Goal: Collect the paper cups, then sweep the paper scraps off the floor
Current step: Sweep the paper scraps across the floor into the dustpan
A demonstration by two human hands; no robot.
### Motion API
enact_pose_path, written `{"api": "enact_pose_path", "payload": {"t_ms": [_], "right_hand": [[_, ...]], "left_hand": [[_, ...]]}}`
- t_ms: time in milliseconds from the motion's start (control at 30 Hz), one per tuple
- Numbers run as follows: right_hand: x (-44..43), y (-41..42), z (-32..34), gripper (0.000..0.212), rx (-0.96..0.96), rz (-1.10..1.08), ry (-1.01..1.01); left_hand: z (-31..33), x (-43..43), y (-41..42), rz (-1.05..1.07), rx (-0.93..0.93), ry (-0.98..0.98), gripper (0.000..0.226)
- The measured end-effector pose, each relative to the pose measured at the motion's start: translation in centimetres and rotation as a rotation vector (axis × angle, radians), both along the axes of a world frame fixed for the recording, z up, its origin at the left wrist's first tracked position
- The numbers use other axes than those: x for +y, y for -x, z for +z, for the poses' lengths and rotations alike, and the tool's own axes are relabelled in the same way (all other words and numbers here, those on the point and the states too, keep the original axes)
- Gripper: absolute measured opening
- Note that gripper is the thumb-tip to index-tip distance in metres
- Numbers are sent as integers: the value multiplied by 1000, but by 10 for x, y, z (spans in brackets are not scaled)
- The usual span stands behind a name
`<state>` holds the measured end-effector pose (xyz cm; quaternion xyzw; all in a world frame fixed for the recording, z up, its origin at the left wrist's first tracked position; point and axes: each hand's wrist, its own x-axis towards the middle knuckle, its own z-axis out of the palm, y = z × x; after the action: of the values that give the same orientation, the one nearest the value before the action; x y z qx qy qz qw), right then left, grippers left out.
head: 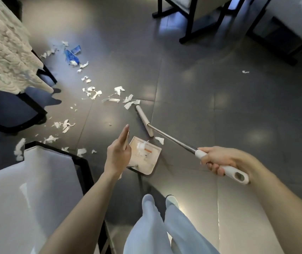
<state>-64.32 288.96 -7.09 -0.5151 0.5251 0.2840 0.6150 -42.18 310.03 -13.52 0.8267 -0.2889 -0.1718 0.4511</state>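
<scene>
The grey floor (201, 88) is not clean yet. Beside the big white chair (36, 180) the sweeping has only just begun, I think. The right hand (218, 160) is wrapped tight round the broom (172, 138), and its brush sits on the floor just by the dustpan (146, 162). The left hand (118, 153) is at the dustpan's tall handle with its fingers straight; I cannot tell if it grips. The hands are apart. A few paper scraps are in the pan, but most paper scraps (93, 93) lie in a long trail on the floor. The blue bits (72, 55) far off may be squashed cups; I cannot tell.
</scene>
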Motion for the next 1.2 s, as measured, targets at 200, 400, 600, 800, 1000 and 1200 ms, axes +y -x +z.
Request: {"api": "enact_pose_path", "payload": {"t_ms": [200,400,600,800,1000,1200], "right_hand": [[-18,-9,-28,70,5,-90,176],[-23,-30,-63,38,69,-8,109],[-37,-18,-42,49,88,27,-111],[-108,-1,-15,47,20,55,-89],[-238,29,-1,51,-24,-8,9],[-382,68,16,54,-69,-127,113]], "left_hand": [[-17,-41,-17,-84,52,-125,71],[-18,-90,-42,-70,60,-86,69],[-13,-123,-39,-64,109,-70,68],[-3,-184,-27,-23,81,-32,65],[-1,-308,-14,-77,165,30,76],[14,-455,10,-81,48,80,76]]}}
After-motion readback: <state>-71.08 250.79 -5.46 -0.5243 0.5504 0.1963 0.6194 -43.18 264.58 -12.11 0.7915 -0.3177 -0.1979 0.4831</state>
